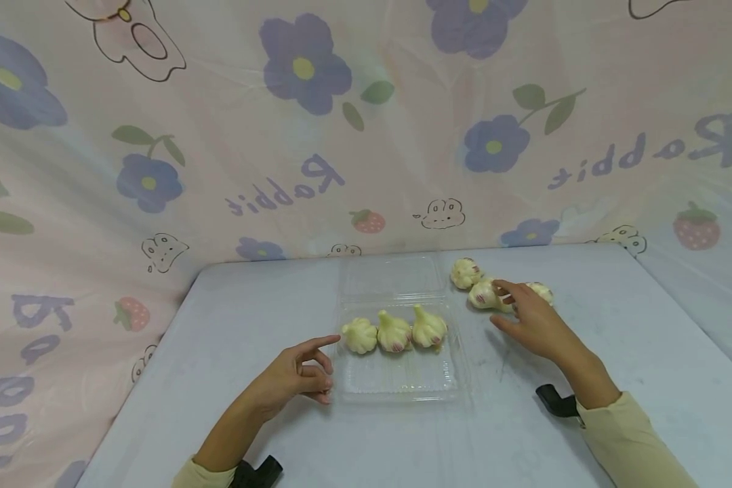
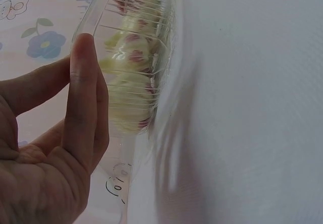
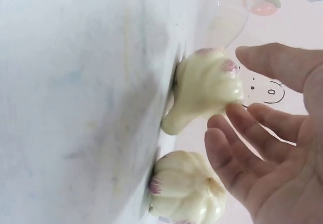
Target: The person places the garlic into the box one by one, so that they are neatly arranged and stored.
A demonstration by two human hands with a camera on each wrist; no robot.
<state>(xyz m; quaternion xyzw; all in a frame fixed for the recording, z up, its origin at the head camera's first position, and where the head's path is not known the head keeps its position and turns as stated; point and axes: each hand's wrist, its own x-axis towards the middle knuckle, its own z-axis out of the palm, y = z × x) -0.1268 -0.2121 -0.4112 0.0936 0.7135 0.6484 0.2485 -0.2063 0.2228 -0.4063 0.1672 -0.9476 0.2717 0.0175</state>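
Left hand (image 1: 295, 376) rests by the clear box (image 1: 396, 386), forefinger straight against its left rim, other fingers curled on nothing; three garlic bulbs (image 1: 394, 331) already sit inside; three more (image 1: 483, 294) lie on the table (image 1: 646, 352), apparently still to go; right hand (image 1: 533, 325), fingers relaxed, touches the middle one

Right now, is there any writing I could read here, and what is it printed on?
"Rabbit", mirrored, repeated on the flowered backdrop cloth.
Partly cut-off letters at the cloth's lower left: cannot be made out.
Dark curly marks on the clear plastic tray in the left wrist view: too blurred to read.
Garlic bulbs, white table: no text.
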